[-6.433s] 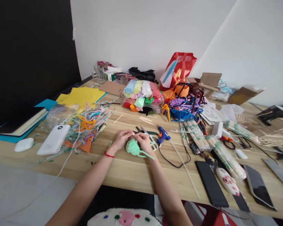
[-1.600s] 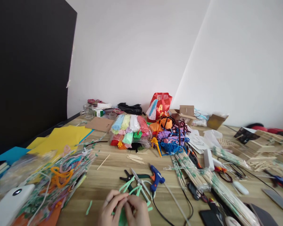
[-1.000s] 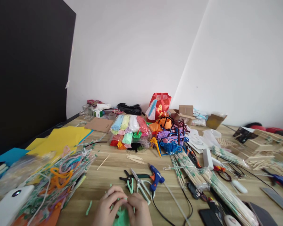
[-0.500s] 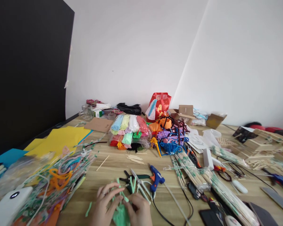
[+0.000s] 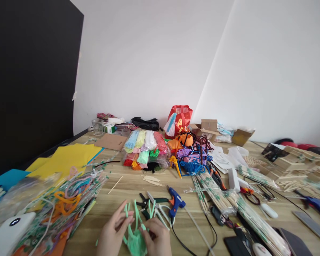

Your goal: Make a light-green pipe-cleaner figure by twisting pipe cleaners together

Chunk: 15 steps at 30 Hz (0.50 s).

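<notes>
We found both hands low at the near edge of the surface (image 5: 128, 192), closed in from either side on a mint-green pipe-cleaner piece (image 5: 134, 243) held between them just above the wood. The right hand (image 5: 157, 236) had its grip pressed together, fingertips pinching the piece near its top. The left hand (image 5: 113, 231) lay with fingers long and half spread along the other side, one stem passing by them; whether that grip was truly closed on it we could not tell.

We judged the work partly done. The lower part was already bunched into a dense, fuzzy, rounded body, while several loose stems (image 5: 135, 211) stood up from it, thin, straight and unbent, so the upper part looked unfinished.

Just beyond the grip lay white-handled scissors (image 5: 160, 213) with bright metal blades, dark pliers (image 5: 145, 205) and a blue glue gun (image 5: 176, 202) of hard plastic, its black cord curling back towards the right hand. Farther beyond sat a clear bag of pipe cleaners (image 5: 145, 149), soft and many-coloured. To the right of the grip ran bundles of bamboo sticks (image 5: 216, 195), pale, stiff and slender. To the left spread a heap of plastic sleeves (image 5: 69, 199), glossy and crumpled, with bent coloured pieces among them, and a smooth white power bank (image 5: 8, 231) near the corner
</notes>
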Each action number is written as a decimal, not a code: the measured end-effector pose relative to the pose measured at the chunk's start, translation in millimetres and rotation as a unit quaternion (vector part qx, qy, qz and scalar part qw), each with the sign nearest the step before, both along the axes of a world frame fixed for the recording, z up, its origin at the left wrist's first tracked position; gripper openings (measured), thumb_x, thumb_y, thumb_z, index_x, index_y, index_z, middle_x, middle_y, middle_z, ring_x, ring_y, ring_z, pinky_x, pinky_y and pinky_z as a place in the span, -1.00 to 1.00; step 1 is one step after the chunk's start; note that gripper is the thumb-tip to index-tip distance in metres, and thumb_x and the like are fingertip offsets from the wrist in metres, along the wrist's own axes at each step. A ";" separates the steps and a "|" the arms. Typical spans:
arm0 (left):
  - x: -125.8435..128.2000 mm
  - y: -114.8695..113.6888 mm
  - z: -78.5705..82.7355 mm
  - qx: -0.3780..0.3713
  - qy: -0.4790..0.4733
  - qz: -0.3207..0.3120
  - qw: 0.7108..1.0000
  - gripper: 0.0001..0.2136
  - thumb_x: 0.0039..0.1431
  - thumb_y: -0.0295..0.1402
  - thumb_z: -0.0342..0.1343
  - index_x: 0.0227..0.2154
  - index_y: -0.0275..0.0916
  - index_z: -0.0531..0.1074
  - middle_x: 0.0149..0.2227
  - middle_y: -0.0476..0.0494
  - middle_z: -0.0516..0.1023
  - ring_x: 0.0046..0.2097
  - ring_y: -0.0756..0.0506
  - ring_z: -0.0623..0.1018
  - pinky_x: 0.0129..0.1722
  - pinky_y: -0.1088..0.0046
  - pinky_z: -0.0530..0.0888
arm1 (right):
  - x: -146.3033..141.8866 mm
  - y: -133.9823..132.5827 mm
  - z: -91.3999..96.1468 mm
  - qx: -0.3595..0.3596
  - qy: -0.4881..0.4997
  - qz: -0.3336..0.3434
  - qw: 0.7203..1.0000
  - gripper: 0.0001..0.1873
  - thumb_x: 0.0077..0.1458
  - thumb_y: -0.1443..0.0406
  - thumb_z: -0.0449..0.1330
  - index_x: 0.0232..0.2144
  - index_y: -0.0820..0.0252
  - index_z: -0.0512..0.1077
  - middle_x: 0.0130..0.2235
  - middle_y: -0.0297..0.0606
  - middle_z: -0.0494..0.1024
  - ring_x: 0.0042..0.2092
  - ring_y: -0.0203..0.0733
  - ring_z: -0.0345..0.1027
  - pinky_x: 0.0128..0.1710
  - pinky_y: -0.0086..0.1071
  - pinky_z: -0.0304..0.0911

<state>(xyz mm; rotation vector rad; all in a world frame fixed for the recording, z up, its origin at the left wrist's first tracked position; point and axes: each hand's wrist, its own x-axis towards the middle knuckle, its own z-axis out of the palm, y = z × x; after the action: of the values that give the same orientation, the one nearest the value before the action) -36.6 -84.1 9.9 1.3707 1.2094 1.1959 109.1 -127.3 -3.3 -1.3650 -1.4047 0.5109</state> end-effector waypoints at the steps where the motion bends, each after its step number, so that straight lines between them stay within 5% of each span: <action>1: -1.3 -0.3 2.3 -0.001 0.015 -0.008 1.000 -0.47 -0.05 -0.09 0.14 0.00 -0.23 0.33 -0.34 -0.14 0.61 -0.27 -0.13 0.59 -0.27 0.45 0.52 | 0.9 1.3 -4.1 0.009 0.010 -0.014 1.000 -0.70 0.05 0.15 0.11 -0.54 0.19 0.51 -0.48 -0.22 0.48 -0.50 -0.27 0.33 -0.54 -0.51 0.17; 5: -4.5 -2.3 9.3 0.035 0.101 -0.005 0.994 -0.56 -0.05 -0.09 0.14 -0.11 -0.21 0.42 -0.45 -0.07 0.60 -0.38 -0.08 0.57 -0.37 0.56 0.50 | 0.0 7.2 -19.3 -0.011 0.109 -0.092 0.990 -0.64 -0.03 0.03 0.15 -0.55 0.21 0.43 -0.57 -0.31 0.37 -0.62 -0.32 0.24 -0.66 -0.51 0.16; 10: -0.6 -6.4 13.8 0.077 0.132 -0.007 0.988 -0.62 0.00 -0.10 0.09 -0.14 -0.18 0.40 -0.52 0.00 0.56 -0.47 -0.03 0.54 -0.42 0.60 0.48 | -17.6 7.7 -25.2 -0.110 0.347 -0.101 0.926 -0.57 -0.13 -0.06 0.17 -0.54 0.13 0.17 -0.69 -0.50 0.32 -0.85 -0.44 0.00 -0.92 -0.58 -0.14; 15: 1.4 -9.6 19.7 0.102 0.155 -0.010 0.983 -0.77 0.05 -0.11 0.06 -0.40 -0.16 0.44 -0.45 -0.04 0.59 -0.39 -0.04 0.57 -0.41 0.62 0.48 | -33.0 0.1 -28.0 -0.083 0.336 -0.073 0.935 -0.59 -0.21 -0.03 0.24 -0.58 0.18 0.33 -0.80 -0.46 0.30 -0.87 -0.39 0.06 -0.93 -0.59 -0.10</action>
<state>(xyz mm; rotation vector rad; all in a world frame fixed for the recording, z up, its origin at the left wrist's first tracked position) -35.1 -93.7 29.6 1.7687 1.3095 1.1450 76.1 -127.3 -31.3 -1.2437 -0.7061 0.9098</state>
